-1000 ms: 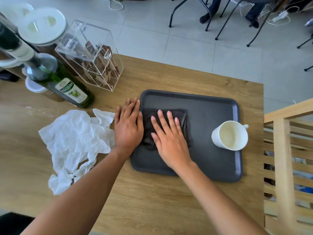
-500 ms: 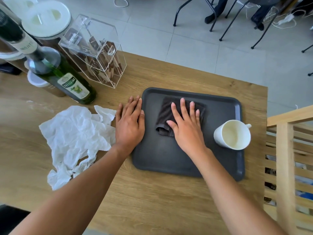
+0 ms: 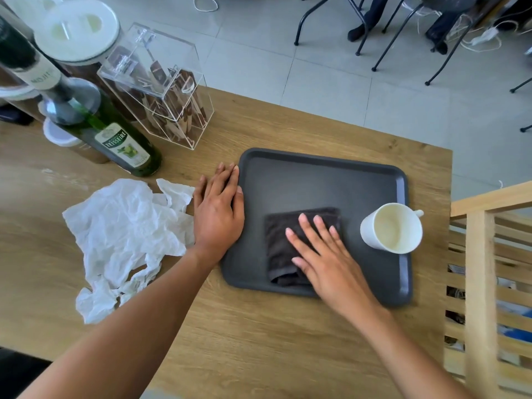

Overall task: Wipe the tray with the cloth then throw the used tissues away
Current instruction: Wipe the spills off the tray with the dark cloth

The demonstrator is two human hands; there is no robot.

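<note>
A dark grey tray point(image 3: 322, 180) lies on the wooden table. On its near middle sits a folded dark cloth point(image 3: 280, 243), pressed flat under my right hand point(image 3: 322, 254), fingers spread on top of it. My left hand point(image 3: 217, 214) lies flat with fingers together against the tray's left rim, partly on the table. Crumpled white tissues point(image 3: 123, 237) lie on the table just left of my left hand. A white cup point(image 3: 391, 228) stands on the tray's right side, close to the cloth.
A green bottle point(image 3: 115, 139), a clear plastic box of packets point(image 3: 164, 90) and lidded jars point(image 3: 77, 33) stand at the back left. A wooden slatted rail point(image 3: 486, 283) rises right of the table. Chair legs and cables are on the floor beyond.
My right hand slid the cloth from the tray's left to its far middle, then back toward the near edge. My left hand stayed at the tray's left rim.
</note>
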